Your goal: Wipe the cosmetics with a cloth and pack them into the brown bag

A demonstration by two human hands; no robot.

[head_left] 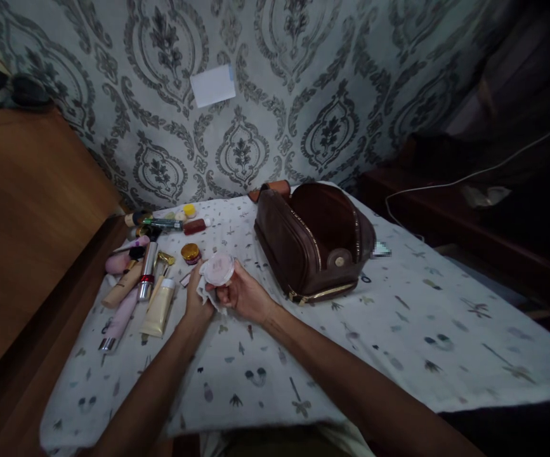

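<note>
My right hand (248, 293) is closed around the edge of a round container with a clear, pinkish lid (219, 269). On its other side, my left hand (197, 297) is closed on a crumpled white tissue or cloth (206, 291), which touches the container. The left fingers are partly hidden behind these things. Just beyond my hands stands a small jar with a gold lid (190, 253). To the right sits a brown toiletry bag (298, 247), unzipped, its top gaping. A cream-coloured tube (159, 311) lies left of my left hand.
Several cosmetics lie at the left, among them a silver tube with a red band (147, 273), a pink tube (118, 322) and a dark red bottle (195, 226). A patterned cloth (275, 381) covers the surface. A wooden panel (32, 209) borders the left; a white cable (465, 181) runs at right.
</note>
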